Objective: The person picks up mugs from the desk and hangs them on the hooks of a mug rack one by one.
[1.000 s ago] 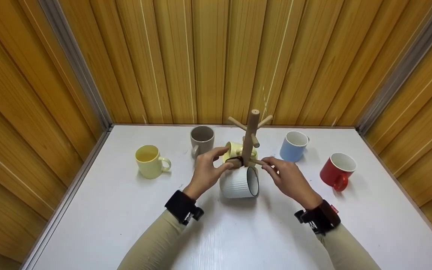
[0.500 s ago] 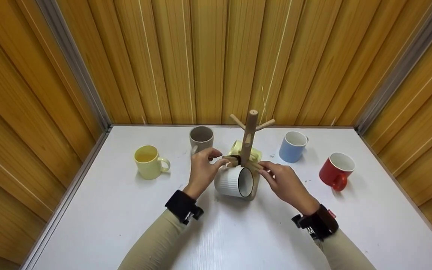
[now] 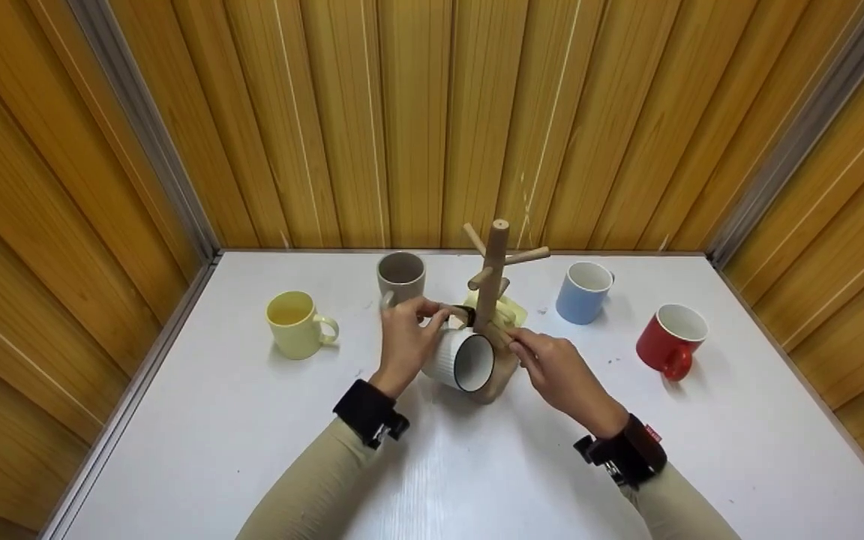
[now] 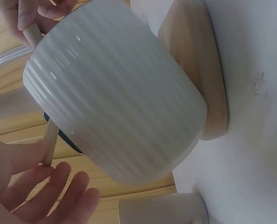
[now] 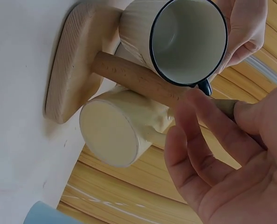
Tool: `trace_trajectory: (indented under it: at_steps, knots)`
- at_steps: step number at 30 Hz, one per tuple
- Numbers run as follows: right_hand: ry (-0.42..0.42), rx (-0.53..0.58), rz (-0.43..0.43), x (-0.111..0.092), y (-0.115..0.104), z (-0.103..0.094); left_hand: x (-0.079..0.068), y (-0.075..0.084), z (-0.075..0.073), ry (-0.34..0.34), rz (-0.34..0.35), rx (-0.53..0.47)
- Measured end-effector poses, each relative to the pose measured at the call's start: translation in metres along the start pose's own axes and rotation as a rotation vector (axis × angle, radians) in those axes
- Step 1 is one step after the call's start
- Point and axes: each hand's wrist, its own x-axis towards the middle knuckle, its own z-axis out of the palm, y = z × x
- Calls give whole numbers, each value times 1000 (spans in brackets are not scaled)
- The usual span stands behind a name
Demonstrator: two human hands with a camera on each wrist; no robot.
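A wooden mug tree [image 3: 493,259] stands in the middle of the table, turned at an angle. My left hand [image 3: 406,337] pinches the end of a low peg [image 4: 50,142] between thumb and index finger, its other fingers loosely spread. From that peg a white ribbed mug [image 4: 115,93] with a dark rim hangs on its side, mouth toward me in the head view. Opposite, my right hand [image 3: 563,375] pinches another low peg [image 5: 225,107]. Behind the post a pale yellow mug [image 5: 110,130] hangs tilted, mostly hidden in the head view.
Left of the tree stand a yellow mug [image 3: 295,330] and, farther back, a taupe mug [image 3: 402,279]. To the right are a blue mug [image 3: 583,296] and a red mug [image 3: 668,341]. Wood-look panels [image 3: 417,127] wall in the white table [image 3: 432,480].
The mug tree has turned clockwise as seen from above. The white mug has swung left, its mouth facing me more. My right hand has moved left and slightly nearer with its peg.
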Motion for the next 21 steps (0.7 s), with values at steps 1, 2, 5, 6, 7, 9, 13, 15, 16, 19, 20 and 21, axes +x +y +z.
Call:
trace_trajectory:
  at_steps: [1,2,5,6,7,9,13,15,16,19,20,21]
  knots:
    - [7,4,1,0,-1,1,-1,0,0,-1,5,-3]
    - [15,6,1,0,-1,2,-3,1,0,-2,13,-3]
    - [49,11,-4,0,-3,6,-7,2,0,-17,39,0]
    - [59,11,-7,1,-4,7,-8,1,0,-26,51,7]
    - [70,14,-11,1,-5,9,-9,2,0,-39,61,12]
    - [91,15,-27,2,-6,11,-10,2,-1,-74,70,17]
    - [87,40,-41,3,-10,15,-10,3,-2,-176,57,17]
    - [62,65,-36,3,-11,15,-9,2,-4,-236,44,18]
    - [43,76,-31,3,-12,16,-8,1,-5,-268,38,20]
    - [-12,91,-24,1,-15,16,-8,-1,-7,-360,11,24]
    - [-31,93,-23,1,-16,16,-7,-1,-8,-389,2,26]
    - [-50,95,-22,1,-16,16,-7,-2,-9,-415,-3,28]
